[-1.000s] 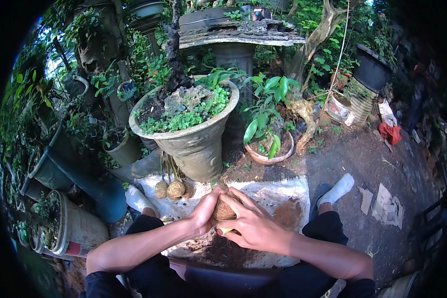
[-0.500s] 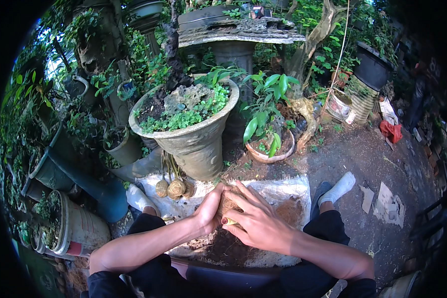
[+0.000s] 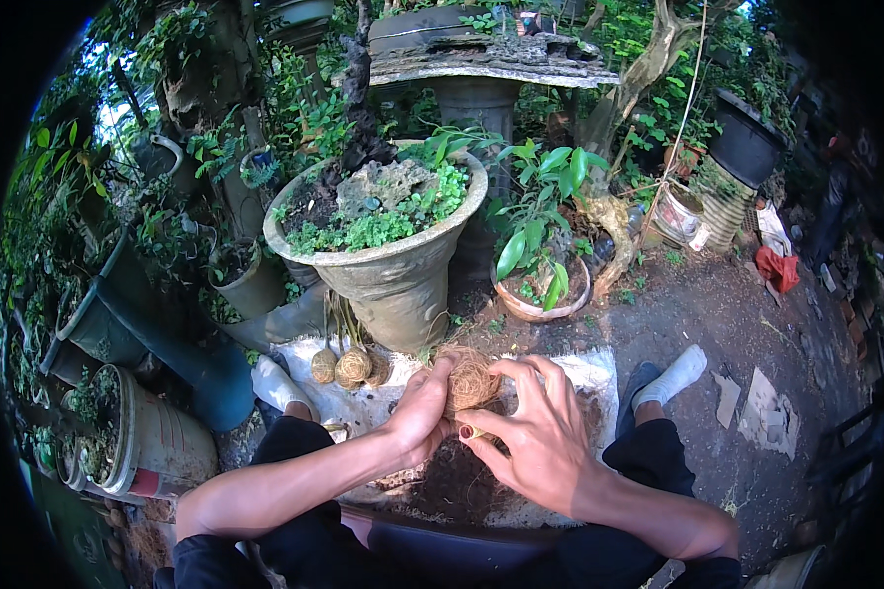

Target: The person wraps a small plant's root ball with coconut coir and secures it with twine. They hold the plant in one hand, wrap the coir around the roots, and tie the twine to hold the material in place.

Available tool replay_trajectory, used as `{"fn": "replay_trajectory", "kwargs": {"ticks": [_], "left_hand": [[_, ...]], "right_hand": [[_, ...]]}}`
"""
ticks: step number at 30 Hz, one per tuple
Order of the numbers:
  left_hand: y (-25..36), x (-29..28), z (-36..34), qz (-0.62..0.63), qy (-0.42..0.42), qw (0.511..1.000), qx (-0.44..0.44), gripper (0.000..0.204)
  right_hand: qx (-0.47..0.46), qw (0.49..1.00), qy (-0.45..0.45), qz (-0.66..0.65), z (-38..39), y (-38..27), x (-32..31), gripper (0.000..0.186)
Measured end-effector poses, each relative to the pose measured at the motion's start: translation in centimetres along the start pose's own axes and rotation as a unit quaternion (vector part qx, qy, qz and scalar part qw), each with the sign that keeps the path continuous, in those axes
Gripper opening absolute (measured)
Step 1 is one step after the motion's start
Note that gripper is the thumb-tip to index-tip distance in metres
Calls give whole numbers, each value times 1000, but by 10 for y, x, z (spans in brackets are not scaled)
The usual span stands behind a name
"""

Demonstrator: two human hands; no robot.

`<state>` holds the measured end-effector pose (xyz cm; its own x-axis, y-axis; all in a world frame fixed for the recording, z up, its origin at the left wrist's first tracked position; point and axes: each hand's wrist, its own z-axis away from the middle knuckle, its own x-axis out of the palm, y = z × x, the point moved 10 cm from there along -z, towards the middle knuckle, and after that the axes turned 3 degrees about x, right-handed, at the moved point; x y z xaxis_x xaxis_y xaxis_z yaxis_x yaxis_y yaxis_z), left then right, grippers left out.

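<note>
My left hand [image 3: 421, 410] is curled round the left side of a brown fibre ball [image 3: 473, 379], which is rough and stringy like coconut husk. On the ball's right side are the bent fingers of my right hand [image 3: 540, 432]. By the right thumb, that hand pinches a small yellowish spool [image 3: 470, 432] with a dark red end. Brown crumbly soil [image 3: 457, 481] lies below my hands on a white woven sheet [image 3: 592, 368]. Several similar wrapped balls [image 3: 354, 368] with long stems rest at the sheet's far left.
A large round planter [image 3: 388, 285] stands just beyond the sheet, with a shallow potted plant [image 3: 540, 299] at its right. White buckets [image 3: 157, 437] and a blue-green tube [image 3: 206, 378] are at the left. Cardboard scraps [image 3: 768, 412] lie on the right-hand ground.
The fibre ball has come further into view between my hands. My right hand has shifted a little right and lower, its fingers lifting off the ball's top to its side.
</note>
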<state>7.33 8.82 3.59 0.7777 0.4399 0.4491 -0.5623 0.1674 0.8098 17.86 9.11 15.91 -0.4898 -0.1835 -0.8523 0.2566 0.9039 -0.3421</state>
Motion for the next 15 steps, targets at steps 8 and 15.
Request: {"fn": "replay_trajectory", "kwargs": {"ticks": [8,15], "left_hand": [[8,-11,-3,-1,34,998,48,36],[7,-22,-13,-46,60,993,91,33]], "right_hand": [[-3,997,-62,-40,2,9,10,21],[-6,931,-141,-336,-2,15,35,18]]}}
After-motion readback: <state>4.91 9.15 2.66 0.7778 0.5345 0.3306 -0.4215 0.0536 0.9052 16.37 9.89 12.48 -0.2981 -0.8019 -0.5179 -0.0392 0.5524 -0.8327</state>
